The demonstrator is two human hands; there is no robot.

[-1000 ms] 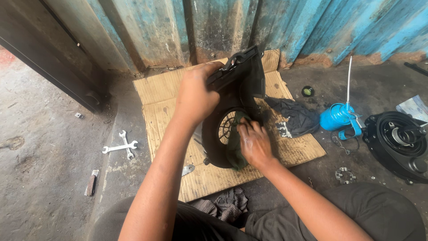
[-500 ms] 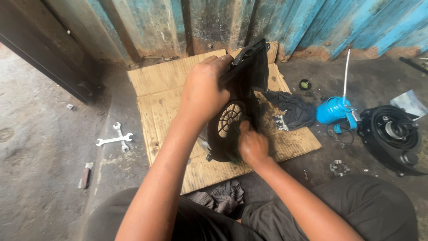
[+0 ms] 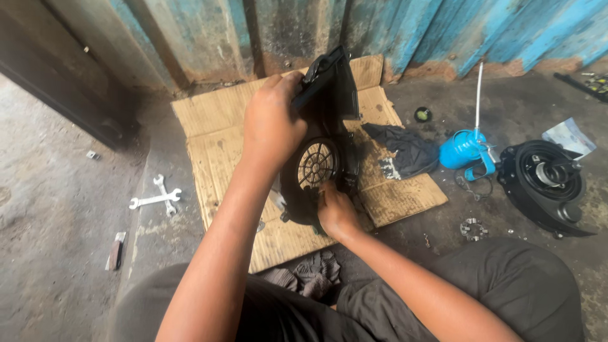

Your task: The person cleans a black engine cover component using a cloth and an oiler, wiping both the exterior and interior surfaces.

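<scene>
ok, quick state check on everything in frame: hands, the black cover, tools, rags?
left hand: gripping the top of the black fan cover
right hand: at the cover's lower edge, fingers curled
black fan cover: held upright on the cardboard, grille facing the camera
cardboard: flat, stained
wrenches: two, crossed on the floor
blue oil can: on its side, spout up
dark rag: crumpled on the cardboard
round black housing: open side up
</scene>
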